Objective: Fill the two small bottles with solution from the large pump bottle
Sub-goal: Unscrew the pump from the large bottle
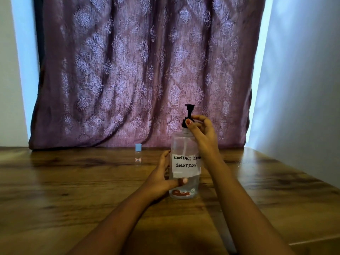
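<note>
The large clear pump bottle (184, 144) stands upright on the wooden table (73, 190), with a white label reading "contact lens solution" and a black pump head on top. My left hand (161, 177) grips its lower body from the left, thumb across the front. My right hand (202, 131) pinches the black pump collar at the neck. One small clear bottle (138, 154) with a light blue cap stands upright at the back of the table, left of the pump bottle and apart from both hands. I see no second small bottle.
A purple patterned curtain (139, 70) hangs right behind the table's back edge. A white wall (303, 89) runs along the right side, and the table's right edge (312, 183) slants toward me.
</note>
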